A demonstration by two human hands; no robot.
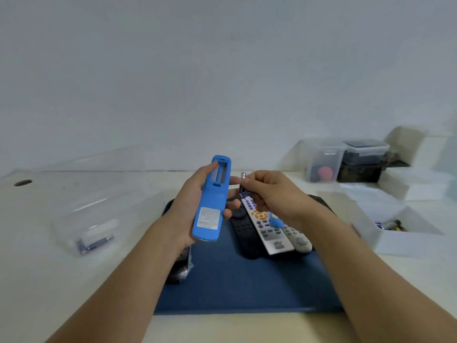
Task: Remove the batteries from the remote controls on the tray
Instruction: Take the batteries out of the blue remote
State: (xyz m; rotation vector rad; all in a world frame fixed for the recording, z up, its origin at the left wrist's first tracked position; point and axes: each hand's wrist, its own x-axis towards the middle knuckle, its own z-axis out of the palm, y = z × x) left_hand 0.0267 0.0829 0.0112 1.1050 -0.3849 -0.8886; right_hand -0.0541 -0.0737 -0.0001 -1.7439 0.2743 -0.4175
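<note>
- A person is looking down at their two bare hands, which are raised above a dark blue tray (247, 280) lying on a pale table (49, 280).
- The left hand (190, 206) is gripping a blue remote control (211, 201), held back side up and tilted away; its fingers are curling round the far edge and its thumb is lying along the near edge.
- The battery compartment (220, 172) near the remote's top end is showing open, with no cover on it. A white label is sitting on the lower back.
- The right hand (269, 194) is pinching a battery (243, 185) between thumb and fingers, just beside the blue remote and clear of the compartment; its metal end is pointing up.
- On the tray, under the right hand, a black remote (243, 233), a white remote with purple and orange buttons (267, 226) and a pale grey remote (298, 240) are lying side by side, touching.
- A small blue piece (275, 222) is resting on the white remote.
- To the left, a clear plastic container (84, 219) is holding batteries (94, 242).
- To the right, a white box (408, 241) is holding more batteries (390, 225).
- Further back on the right, clear storage tubs (326, 159) are standing against the wall.
</note>
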